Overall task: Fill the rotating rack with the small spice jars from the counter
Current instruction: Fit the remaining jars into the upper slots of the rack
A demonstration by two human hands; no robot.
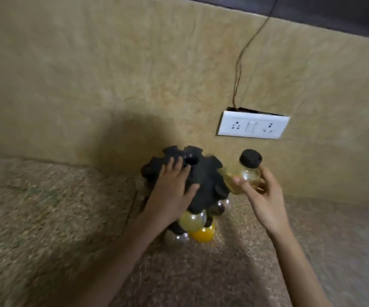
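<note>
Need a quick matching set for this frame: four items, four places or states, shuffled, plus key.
Items:
1. left hand
2. right hand
3. orange-filled jar
4. socket plate

Places or states:
A. on the wall, right of the rack
B. flat on top of the black rack
C. low on the rack's near side
D. holding a black-capped jar beside the rack

Pairs: 1-B, 2-D, 3-C, 4-A

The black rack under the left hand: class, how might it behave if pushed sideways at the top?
The rack probably turns rather than slides, since the left hand lies flat on its notched top. It may be tip-prone: it looks tall, with jars hanging around its lower tiers. Its dark plastic looks stiff.
</note>
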